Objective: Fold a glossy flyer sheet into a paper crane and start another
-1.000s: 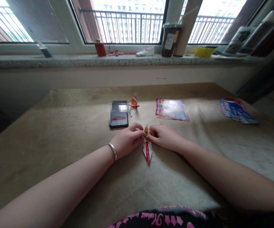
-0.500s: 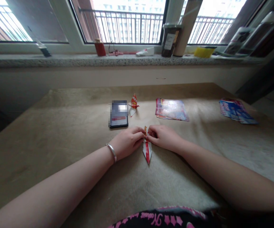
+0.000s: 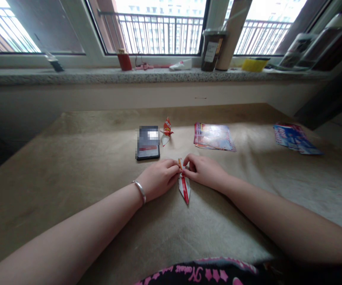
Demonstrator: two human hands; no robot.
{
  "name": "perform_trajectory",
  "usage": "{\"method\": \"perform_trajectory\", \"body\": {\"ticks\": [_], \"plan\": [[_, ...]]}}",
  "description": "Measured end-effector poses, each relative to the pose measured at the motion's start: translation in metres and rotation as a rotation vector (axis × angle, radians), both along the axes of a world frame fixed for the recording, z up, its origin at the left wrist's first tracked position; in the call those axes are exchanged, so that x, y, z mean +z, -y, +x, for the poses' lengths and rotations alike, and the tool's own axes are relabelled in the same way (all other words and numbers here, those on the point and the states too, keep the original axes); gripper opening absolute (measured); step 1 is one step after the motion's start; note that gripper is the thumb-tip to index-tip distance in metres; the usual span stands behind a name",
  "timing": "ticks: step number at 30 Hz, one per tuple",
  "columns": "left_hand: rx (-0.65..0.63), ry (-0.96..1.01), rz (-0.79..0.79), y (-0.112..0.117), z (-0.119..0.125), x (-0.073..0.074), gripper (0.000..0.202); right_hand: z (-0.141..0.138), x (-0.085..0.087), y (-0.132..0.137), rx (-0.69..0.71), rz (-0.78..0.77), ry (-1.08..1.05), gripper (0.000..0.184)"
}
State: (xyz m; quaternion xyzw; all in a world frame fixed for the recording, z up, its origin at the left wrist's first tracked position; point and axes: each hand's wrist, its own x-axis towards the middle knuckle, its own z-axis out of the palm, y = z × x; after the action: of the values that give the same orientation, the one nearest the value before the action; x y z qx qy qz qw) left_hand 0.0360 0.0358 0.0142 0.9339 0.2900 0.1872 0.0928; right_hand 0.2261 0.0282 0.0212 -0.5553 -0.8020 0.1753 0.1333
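Just below the frame's centre, the left hand pinches the red-and-white folded paper strip near its upper end; the right hand curls at its right edge, its grip unclear.

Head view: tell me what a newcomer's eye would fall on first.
First, the folded paper, white with a red stripe, on the table between the left hand and right hand, whose fingertips meet at its upper part. Next, the small red paper figure beyond it, just right of the phone. The bright window behind also draws the eye.
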Motion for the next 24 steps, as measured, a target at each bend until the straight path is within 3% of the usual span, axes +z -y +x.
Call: {"method": "perform_trajectory", "body": {"ticks": [6, 12, 17, 24], "plan": [[0.001, -0.022, 0.004, 0.0008, -0.0016, -0.0003, 0.018, 0.0025, -0.0052, 0.0004, 0.028, 0.051, -0.086, 0.022], [0.012, -0.047, -0.005, 0.0008, -0.0020, 0.0004, 0.018, 0.0068, -0.0099, 0.0023, 0.230, 0.226, -0.156, 0.013], [0.008, -0.063, 0.017, 0.0009, -0.0020, 0.0008, 0.018, 0.0064, -0.0047, 0.0055, 0.382, 0.324, -0.048, 0.012], [0.022, -0.093, 0.073, 0.0019, -0.0007, 0.0039, 0.019, 0.0083, -0.0033, 0.0059, 0.409, 0.377, 0.061, 0.015]]}}
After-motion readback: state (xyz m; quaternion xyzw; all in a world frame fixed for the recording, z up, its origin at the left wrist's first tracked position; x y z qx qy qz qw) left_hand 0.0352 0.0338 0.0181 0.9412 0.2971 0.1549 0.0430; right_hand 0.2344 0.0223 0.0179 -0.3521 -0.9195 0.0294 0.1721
